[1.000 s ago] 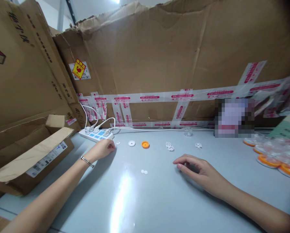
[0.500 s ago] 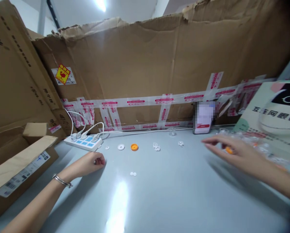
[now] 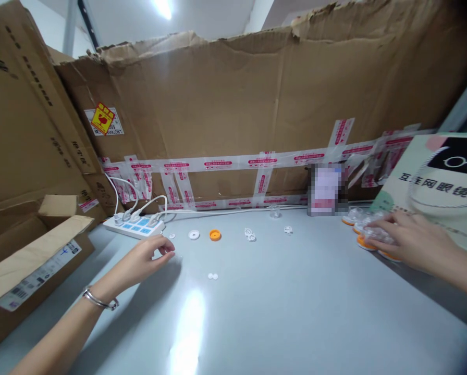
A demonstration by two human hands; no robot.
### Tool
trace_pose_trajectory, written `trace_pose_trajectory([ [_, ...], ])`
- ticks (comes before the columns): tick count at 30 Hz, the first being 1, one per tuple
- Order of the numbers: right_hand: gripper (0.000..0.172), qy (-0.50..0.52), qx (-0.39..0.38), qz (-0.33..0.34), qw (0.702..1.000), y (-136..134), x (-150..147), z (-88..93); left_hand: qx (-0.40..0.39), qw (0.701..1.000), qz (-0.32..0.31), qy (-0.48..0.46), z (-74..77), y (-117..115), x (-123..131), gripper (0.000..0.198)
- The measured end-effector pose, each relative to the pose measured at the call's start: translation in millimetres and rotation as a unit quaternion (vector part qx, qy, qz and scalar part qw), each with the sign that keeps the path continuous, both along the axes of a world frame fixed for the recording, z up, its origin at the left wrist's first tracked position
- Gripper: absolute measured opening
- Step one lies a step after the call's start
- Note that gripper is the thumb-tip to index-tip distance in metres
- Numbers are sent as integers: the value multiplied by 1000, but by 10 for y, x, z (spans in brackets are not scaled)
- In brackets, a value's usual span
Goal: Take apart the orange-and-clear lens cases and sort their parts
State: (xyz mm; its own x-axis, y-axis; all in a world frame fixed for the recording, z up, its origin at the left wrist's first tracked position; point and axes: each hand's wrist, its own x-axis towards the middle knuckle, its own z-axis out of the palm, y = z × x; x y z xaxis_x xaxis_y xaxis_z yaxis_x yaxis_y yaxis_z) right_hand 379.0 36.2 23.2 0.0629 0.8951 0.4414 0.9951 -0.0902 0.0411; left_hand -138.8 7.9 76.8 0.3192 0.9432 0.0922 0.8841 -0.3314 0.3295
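Observation:
My left hand [image 3: 151, 255] hovers low over the table at the left, thumb and curled fingers apart with nothing between them. Closest to it lies a small white disc [image 3: 172, 236]. My right hand [image 3: 407, 237] has its fingers around a clear-domed piece with an orange base [image 3: 366, 243] at the right, partly covered by the hand. Similar domed pieces [image 3: 349, 216] stand close together there. In a row along the table sit a white ring-shaped part [image 3: 194, 235], an orange round part [image 3: 215, 235], white gear-like parts [image 3: 250, 235] and a small white part [image 3: 288, 229].
Two small white discs [image 3: 212, 276] lie nearer me. A clear cup-like part [image 3: 274, 211] and a phone [image 3: 323, 192] are at the back. A power strip [image 3: 135, 226] and open carton [image 3: 34, 271] occupy the left. Tall cardboard [image 3: 218, 109] walls the rear; a printed board [image 3: 444, 182] leans right.
My right hand has moved right and onto the clear-domed pieces, its fingers bending around one. My left hand has risen slightly, its thumb and fingers parting. The view has shifted a little.

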Motion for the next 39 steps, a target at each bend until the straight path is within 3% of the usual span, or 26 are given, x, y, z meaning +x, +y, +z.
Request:
trace_pose_trajectory([
  [3,28,-22,-66,21,997,-1,-19,-4,15,1000,-11,-4,16,-50,62,30],
  [7,27,173,-144,84,971,-74,-242,71,29,999,-26,-16,45,-102,161,28],
  [12,33,335,-162,194,908,-191,-947,261,41,996,-64,-42,43,-169,409,22],
  [16,32,351,-199,260,877,-226,-1500,326,37,991,-122,-39,-36,-281,756,16],
  [19,25,331,-220,315,862,-250,-1733,274,31,984,-173,9,-84,-345,908,15],
  [21,19,324,-225,344,852,-278,-1804,218,32,983,-180,38,-87,-334,878,15],
  [24,15,331,-215,367,842,-322,-1843,133,21,990,-138,11,-78,-226,698,17],
  [30,27,348,-166,367,847,-335,-1876,-55,-30,995,-82,-39,-209,-5,517,17],
  [34,35,384,-159,364,834,-332,-1893,-146,4,997,-69,-37,-290,51,567,16],
  [39,18,414,-168,373,813,-350,-1905,-139,83,995,-64,-4,-314,345,623,23],
])
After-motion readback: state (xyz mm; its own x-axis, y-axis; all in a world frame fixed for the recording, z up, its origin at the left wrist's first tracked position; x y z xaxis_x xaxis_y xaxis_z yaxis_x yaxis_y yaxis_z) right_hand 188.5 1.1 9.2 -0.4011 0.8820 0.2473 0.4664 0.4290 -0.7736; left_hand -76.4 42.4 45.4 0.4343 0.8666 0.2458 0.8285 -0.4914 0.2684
